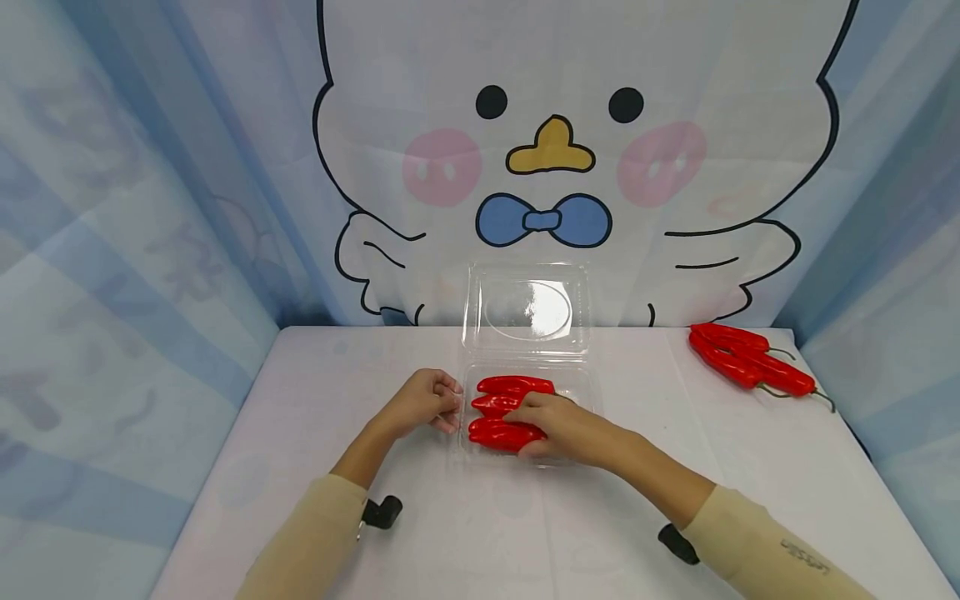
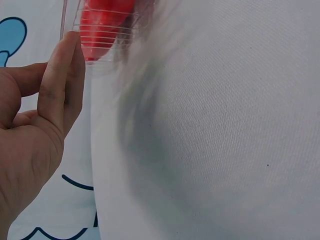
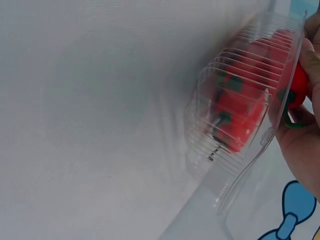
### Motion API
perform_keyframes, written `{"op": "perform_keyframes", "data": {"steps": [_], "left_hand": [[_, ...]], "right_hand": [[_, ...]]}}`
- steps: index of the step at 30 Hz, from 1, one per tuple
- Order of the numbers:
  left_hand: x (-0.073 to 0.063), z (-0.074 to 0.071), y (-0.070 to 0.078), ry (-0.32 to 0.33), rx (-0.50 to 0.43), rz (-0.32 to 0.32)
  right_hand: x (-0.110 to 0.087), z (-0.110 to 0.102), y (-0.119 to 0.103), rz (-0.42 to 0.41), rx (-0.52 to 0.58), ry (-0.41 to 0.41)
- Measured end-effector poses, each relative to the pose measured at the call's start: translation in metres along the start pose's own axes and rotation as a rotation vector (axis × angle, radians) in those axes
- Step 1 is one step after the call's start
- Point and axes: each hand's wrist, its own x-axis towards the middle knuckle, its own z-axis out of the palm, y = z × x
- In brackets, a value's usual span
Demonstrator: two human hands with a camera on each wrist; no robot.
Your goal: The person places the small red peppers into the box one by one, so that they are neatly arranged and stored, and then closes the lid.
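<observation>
A clear plastic box (image 1: 588, 392) with ribbed walls lies on the table, its hinged lid (image 1: 487, 337) raised at the back. Inside are shiny red chili peppers (image 1: 517, 385) with green stem caps, lying crosswise in a row. My right hand (image 1: 566, 427) reaches over the box's right side and grips the nearest pepper (image 3: 299, 86) by its stem end; its green stem hangs below the fingers in the right wrist view. At the left wall, my left hand (image 1: 426, 402) touches the box with its fingertips (image 2: 72, 40), its thumb tip hidden behind the fingers.
Several more red peppers (image 1: 738, 354) lie in a pile at the table's back right corner, stems pointing right. A white cloth covers the table (image 1: 337, 358). A printed curtain (image 1: 555, 292) hangs behind the lid, and blue curtains (image 1: 150, 333) stand at both sides.
</observation>
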Motion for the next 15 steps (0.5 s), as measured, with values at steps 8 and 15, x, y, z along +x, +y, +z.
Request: {"op": "perform_keyframes", "data": {"steps": [8, 15], "left_hand": [[-0.0011, 0.0002, 0.0012, 0.017, 0.022, -0.010], [-0.0025, 0.0010, 0.0012, 0.019, 0.013, -0.015]], "right_hand": [[-0.0003, 0.0050, -0.0017, -0.026, -0.018, 0.026], [-0.0014, 0.0079, -0.0035, -0.035, 0.008, 0.031]]}}
